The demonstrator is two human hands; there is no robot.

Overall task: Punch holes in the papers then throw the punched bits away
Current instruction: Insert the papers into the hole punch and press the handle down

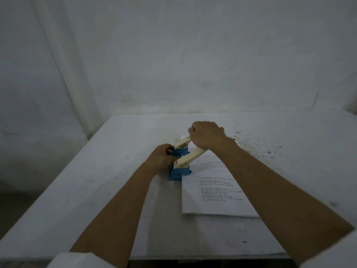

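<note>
A hole punch (180, 165) with a blue base and a cream lever stands near the middle of the table, on the left edge of a stack of printed papers (216, 192). My left hand (160, 158) grips the blue base from the left side. My right hand (205, 137) is closed over the far end of the raised cream lever. The lever arms slant up toward my right hand. The papers' left edge sits under the punch; whether it is inside the slot is hidden.
The table (96, 180) is covered in white and meets a white cloth backdrop (173, 55) at the far edge. Dark specks (268, 149) are scattered on the table's right far part. The table's left edge drops off beside my left forearm.
</note>
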